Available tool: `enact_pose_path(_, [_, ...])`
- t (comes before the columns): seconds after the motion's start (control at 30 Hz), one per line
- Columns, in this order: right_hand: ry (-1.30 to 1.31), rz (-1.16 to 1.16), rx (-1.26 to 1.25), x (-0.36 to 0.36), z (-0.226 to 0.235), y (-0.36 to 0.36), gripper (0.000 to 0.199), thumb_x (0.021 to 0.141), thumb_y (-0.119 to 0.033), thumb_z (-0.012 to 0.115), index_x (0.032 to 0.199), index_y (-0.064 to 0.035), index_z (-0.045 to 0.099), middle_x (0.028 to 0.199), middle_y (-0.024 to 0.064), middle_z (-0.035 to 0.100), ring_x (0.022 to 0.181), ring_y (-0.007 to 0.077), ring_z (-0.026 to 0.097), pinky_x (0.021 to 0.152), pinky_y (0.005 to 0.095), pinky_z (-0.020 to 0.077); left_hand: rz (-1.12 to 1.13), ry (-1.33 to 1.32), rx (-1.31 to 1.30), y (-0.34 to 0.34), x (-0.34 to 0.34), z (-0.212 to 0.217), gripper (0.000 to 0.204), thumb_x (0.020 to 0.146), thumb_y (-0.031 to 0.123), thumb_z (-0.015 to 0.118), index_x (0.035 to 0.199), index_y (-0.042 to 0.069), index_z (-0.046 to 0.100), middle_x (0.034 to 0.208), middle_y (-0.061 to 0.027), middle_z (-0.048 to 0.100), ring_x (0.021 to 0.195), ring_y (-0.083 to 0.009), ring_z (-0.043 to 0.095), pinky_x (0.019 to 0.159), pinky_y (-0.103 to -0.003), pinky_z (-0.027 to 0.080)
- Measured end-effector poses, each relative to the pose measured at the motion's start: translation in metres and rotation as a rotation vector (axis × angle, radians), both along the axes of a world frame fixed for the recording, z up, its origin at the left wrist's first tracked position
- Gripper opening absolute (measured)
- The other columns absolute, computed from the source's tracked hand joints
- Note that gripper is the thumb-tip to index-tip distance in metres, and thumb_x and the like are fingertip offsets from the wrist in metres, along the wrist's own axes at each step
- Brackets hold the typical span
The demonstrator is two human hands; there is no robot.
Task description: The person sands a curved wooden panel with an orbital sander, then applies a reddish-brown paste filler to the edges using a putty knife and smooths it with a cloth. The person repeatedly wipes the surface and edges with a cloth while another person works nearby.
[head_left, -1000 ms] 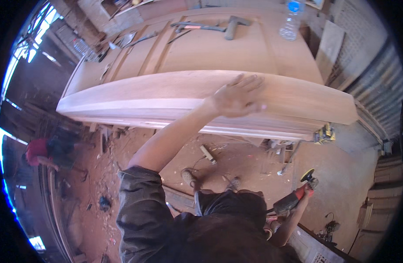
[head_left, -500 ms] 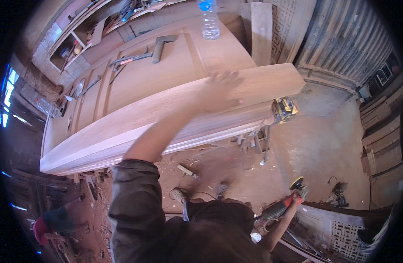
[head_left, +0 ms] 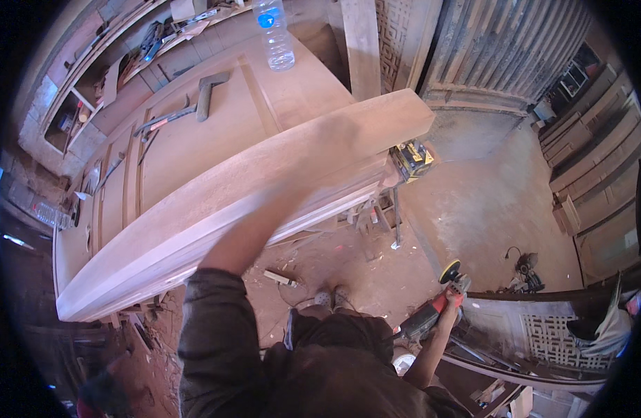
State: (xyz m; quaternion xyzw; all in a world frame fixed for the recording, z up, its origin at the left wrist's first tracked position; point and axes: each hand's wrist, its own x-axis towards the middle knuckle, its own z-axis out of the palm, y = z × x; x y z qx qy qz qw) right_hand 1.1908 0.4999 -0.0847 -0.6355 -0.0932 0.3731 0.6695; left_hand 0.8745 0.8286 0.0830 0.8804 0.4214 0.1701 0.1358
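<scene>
A thick, curved piece of pale timber (head_left: 216, 177) lies along the near side of the workbench. My left hand (head_left: 332, 150) is over its upper face toward the right end, smeared by motion, so its fingers do not show clearly. Low on the right, my right hand (head_left: 454, 299) grips an angle grinder (head_left: 425, 315) near its head. The grinder has a red and dark body and a round yellow-edged pad (head_left: 450, 271) facing up and away from the timber.
The panelled bench top (head_left: 188, 139) carries a hammer-like tool (head_left: 204, 101), a pry bar (head_left: 164, 120) and a clear plastic bottle (head_left: 279, 52). A yellow and black box (head_left: 411, 160) sits by the timber's right end. Wood scraps litter the floor; another grinder-like tool (head_left: 526, 272) lies there.
The view has shifted right, so the bench appears further left. My left hand, earlier spread flat on the timber, is now blurred. My feet are closer together; the grinder stays in my right hand.
</scene>
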Motion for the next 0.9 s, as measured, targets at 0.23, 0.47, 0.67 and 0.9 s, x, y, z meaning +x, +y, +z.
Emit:
enact_pose_path(0.23, [-0.058, -0.023, -0.022, 0.014, -0.006, 0.020, 0.036, 0.084, -0.023, 0.066, 0.111, -0.0035, 0.052, 0.086, 0.0078, 0.060, 0.069, 0.0200, 0.062, 0.063, 0.0345, 0.0544, -0.703, -0.423, -0.304, -0.185, 0.089, -0.012, 0.060, 0.100, 0.046, 0.042, 0.139, 0.001, 0.041, 0.141, -0.0209, 0.046, 0.128, -0.0382, 0.046, 0.105, -0.044, 0.038])
enact_pose_path(0.47, [0.085, 0.262, -0.012, 0.034, -0.016, 0.088, 0.036, 0.085, -0.029, 0.065, 0.107, -0.0032, 0.053, 0.083, 0.0080, 0.059, 0.067, 0.0198, 0.060, 0.062, 0.0335, 0.0528, 0.103, -0.465, -0.893, -0.245, 0.130, -0.145, 0.064, 0.101, 0.048, 0.040, 0.137, -0.006, 0.040, 0.134, -0.0306, 0.048, 0.127, -0.0413, 0.047, 0.108, -0.045, 0.035])
enact_pose_path(0.67, [0.054, 0.446, -0.107, 0.070, -0.011, 0.159, 0.043, 0.086, -0.034, 0.065, 0.113, -0.0029, 0.052, 0.082, 0.0081, 0.060, 0.069, 0.0204, 0.061, 0.065, 0.0342, 0.0534, 0.157, -0.661, -0.914, -0.229, 0.210, -0.185, 0.065, 0.099, 0.047, 0.044, 0.138, -0.004, 0.038, 0.131, -0.0298, 0.050, 0.123, -0.0454, 0.048, 0.106, -0.047, 0.036])
enact_pose_path(0.9, [0.008, 0.473, 0.048, 0.097, 0.029, 0.208, 0.042, 0.086, -0.031, 0.067, 0.115, -0.0049, 0.054, 0.085, 0.0065, 0.060, 0.073, 0.0192, 0.062, 0.067, 0.0324, 0.0551, 0.297, -0.360, 0.233, -0.098, 0.135, -0.019, 0.073, 0.092, 0.041, 0.058, 0.145, -0.003, 0.032, 0.149, -0.0261, 0.033, 0.141, -0.0413, 0.027, 0.115, -0.049, 0.027])
